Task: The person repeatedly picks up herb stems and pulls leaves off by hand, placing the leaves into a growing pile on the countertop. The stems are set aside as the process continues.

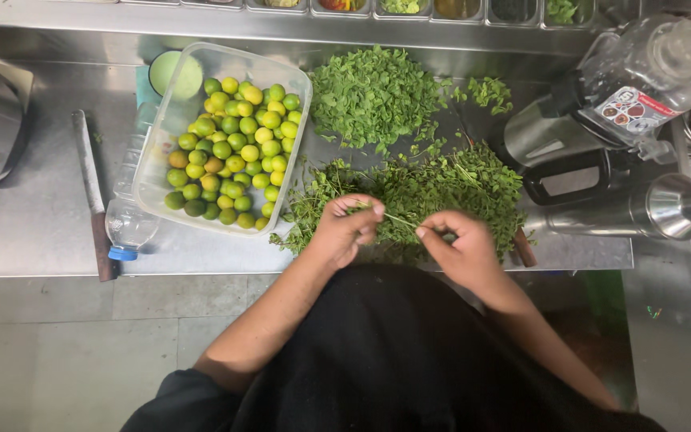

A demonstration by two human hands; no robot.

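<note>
My left hand and my right hand hold the two ends of one thin green herb stem just above a heap of leafy herb sprigs at the near edge of the steel counter. The left fingers pinch the leafy end and the right fingers pinch the bare stalk. Farther back lies a separate mound of plucked green leaves.
A clear plastic tub of small green and yellow limes sits left of the herbs. A plastic bottle and a long knife lie farther left. A blender jar and steel containers crowd the right. Small topping bins line the back.
</note>
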